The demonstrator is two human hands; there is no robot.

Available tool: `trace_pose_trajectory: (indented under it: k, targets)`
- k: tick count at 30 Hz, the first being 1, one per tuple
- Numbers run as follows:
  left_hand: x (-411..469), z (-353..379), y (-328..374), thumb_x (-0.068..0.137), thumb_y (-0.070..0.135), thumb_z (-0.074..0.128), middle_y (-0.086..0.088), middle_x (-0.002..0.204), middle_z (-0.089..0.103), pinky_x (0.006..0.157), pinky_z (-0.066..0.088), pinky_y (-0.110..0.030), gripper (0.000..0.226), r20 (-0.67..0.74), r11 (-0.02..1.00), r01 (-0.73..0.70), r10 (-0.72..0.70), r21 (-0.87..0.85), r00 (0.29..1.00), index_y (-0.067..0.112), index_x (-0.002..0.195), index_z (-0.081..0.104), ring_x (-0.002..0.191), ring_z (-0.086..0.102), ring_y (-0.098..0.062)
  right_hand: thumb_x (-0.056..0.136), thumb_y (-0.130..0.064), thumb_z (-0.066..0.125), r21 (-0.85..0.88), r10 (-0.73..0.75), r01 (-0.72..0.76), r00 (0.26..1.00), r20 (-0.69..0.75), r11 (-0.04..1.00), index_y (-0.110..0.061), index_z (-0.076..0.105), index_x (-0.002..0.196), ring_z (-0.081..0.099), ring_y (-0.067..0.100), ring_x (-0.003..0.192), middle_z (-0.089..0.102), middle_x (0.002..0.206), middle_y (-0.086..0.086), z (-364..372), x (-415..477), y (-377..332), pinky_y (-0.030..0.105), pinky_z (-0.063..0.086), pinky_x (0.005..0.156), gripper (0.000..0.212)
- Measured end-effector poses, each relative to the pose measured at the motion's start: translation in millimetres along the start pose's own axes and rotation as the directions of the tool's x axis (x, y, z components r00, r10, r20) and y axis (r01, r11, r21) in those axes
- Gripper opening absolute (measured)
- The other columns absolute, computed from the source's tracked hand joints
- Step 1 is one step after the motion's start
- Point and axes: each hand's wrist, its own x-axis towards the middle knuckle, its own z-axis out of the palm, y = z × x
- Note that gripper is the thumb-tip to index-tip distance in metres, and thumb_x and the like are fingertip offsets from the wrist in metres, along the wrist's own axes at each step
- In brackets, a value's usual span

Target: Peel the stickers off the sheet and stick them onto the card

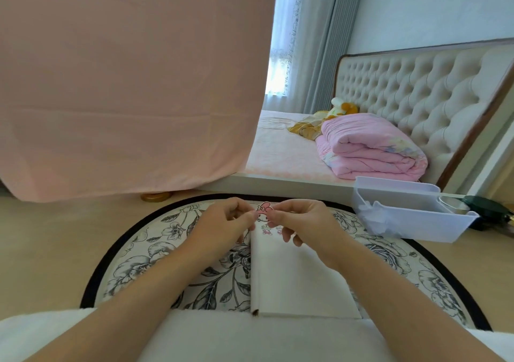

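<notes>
A pink-and-white cartoon sticker (263,212) is held up between both hands, above the far end of the card. My left hand (226,221) pinches its left edge and my right hand (300,221) pinches its right edge. The white card (294,275) lies flat on the round floral table (155,253), reaching back toward me. Small pink stickers (267,229) show on the card's far end, just below the held one. I cannot make out a separate sticker sheet; the hands hide that spot.
A pale plastic bin (409,211) holding crumpled white bits stands at the table's right, with a metal bowl (453,203) and a dark object (489,211) beyond it. A pink cloth (125,83) hangs at the left. A bed with a folded pink quilt (370,147) lies behind.
</notes>
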Motion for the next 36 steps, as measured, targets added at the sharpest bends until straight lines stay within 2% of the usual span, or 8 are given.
trace_pose_trajectory:
  k: [6, 9, 17, 19, 21, 25, 29, 36]
  targets:
    - [0.8, 6.1, -2.0, 0.094, 0.022, 0.065, 0.006, 0.068, 0.07, 0.068, 0.055, -0.037, 0.021, 0.022, 0.999, -0.037, 0.036, 0.037, 0.999, 0.021, 0.073, 0.065, 0.057, 0.059, -0.011, 0.084, -0.021, 0.081, -0.066, -0.035, 0.032, 0.999, -0.034, 0.997, -0.015, 0.08, 0.093, 0.055, 0.013, 0.053, 0.077, 0.078, 0.004, 0.5, -0.2, -1.3, 0.021, 0.039, 0.046, 0.012]
    - [-0.2, 7.3, -3.4, 0.094, 0.027, 0.065, 0.008, 0.07, 0.07, 0.073, 0.054, -0.038, 0.021, 0.02, 0.99, -0.058, 0.056, 0.13, 0.998, 0.026, 0.073, 0.065, 0.061, 0.059, -0.009, 0.081, -0.023, 0.084, -0.155, -0.073, 0.058, 0.993, -0.093, 0.986, -0.02, 0.075, 0.104, 0.059, 0.01, 0.053, 0.078, 0.079, 0.003, 3.5, 0.2, -2.3, 0.016, 0.047, 0.051, 0.024]
    - [-0.1, 2.9, 1.6, 0.093, 0.027, 0.067, 0.009, 0.077, 0.076, 0.075, 0.056, -0.04, 0.015, 0.029, 0.983, -0.082, 0.078, 0.165, 0.997, 0.024, 0.082, 0.076, 0.067, 0.066, -0.021, 0.082, -0.017, 0.082, -0.125, -0.093, 0.079, 0.99, -0.106, 0.989, -0.009, 0.079, 0.084, 0.055, 0.011, 0.051, 0.072, 0.069, -0.002, 0.6, 0.1, -5.2, 0.013, 0.039, 0.042, 0.009]
    - [1.5, 0.9, 0.6, 0.092, 0.027, 0.068, 0.014, 0.084, 0.076, 0.081, 0.057, -0.03, 0.01, 0.009, 0.974, -0.088, 0.088, 0.21, 0.996, 0.026, 0.096, 0.078, 0.077, 0.068, -0.009, 0.082, -0.019, 0.082, -0.126, -0.09, 0.072, 0.985, -0.148, 0.989, -0.01, 0.078, 0.082, 0.055, 0.012, 0.052, 0.072, 0.069, -0.002, -3.1, 0.9, -5.5, 0.015, 0.039, 0.041, 0.009]
    - [2.6, -1.3, -2.9, 0.091, 0.032, 0.069, 0.02, 0.105, 0.071, 0.095, 0.051, -0.024, 0.029, 0.02, 0.939, -0.132, 0.132, 0.319, 0.991, 0.029, 0.12, 0.07, 0.097, 0.063, 0.005, 0.083, -0.021, 0.081, -0.141, -0.101, 0.072, 0.972, -0.212, 0.987, -0.014, 0.078, 0.08, 0.056, 0.013, 0.052, 0.073, 0.072, -0.003, -11.6, 2.8, -6.5, 0.017, 0.037, 0.04, 0.009]
    - [-1.9, -2.3, -11.9, 0.09, 0.053, 0.063, 0.017, 0.151, 0.04, 0.116, 0.026, -0.029, 0.062, 0.248, 0.815, -0.25, 0.134, 0.523, 0.959, 0.033, 0.147, 0.044, 0.141, 0.029, -0.003, 0.081, -0.021, 0.083, -0.17, -0.012, -0.013, 0.989, -0.148, 0.985, -0.009, 0.078, 0.084, 0.053, 0.013, 0.046, 0.074, 0.075, 0.003, -21.9, -0.8, -7.4, 0.02, 0.034, 0.04, 0.013]
    - [-3.4, 0.5, -16.4, 0.088, 0.063, 0.057, 0.017, 0.159, 0.028, 0.119, 0.025, -0.034, 0.074, 0.309, 0.742, -0.278, 0.1, 0.61, 0.946, 0.033, 0.152, 0.035, 0.145, 0.022, -0.005, 0.082, -0.022, 0.082, -0.337, 0.173, -0.164, 0.985, -0.004, 0.927, -0.011, 0.08, 0.085, 0.05, 0.011, 0.046, 0.073, 0.07, 0.001, -9.7, -5.9, -3.0, 0.02, 0.034, 0.043, 0.012]
    - [-2.4, 0.8, -18.4, 0.085, 0.067, 0.055, 0.019, 0.161, 0.024, 0.118, 0.027, -0.036, 0.078, 0.328, 0.705, -0.298, 0.097, 0.644, 0.94, 0.035, 0.153, 0.031, 0.145, 0.025, -0.006, 0.082, -0.023, 0.082, -0.376, 0.175, -0.162, 0.985, -0.001, 0.912, -0.017, 0.078, 0.073, 0.045, 0.011, 0.046, 0.071, 0.064, -0.004, 3.3, -2.3, 0.2, 0.022, 0.039, 0.048, 0.011]
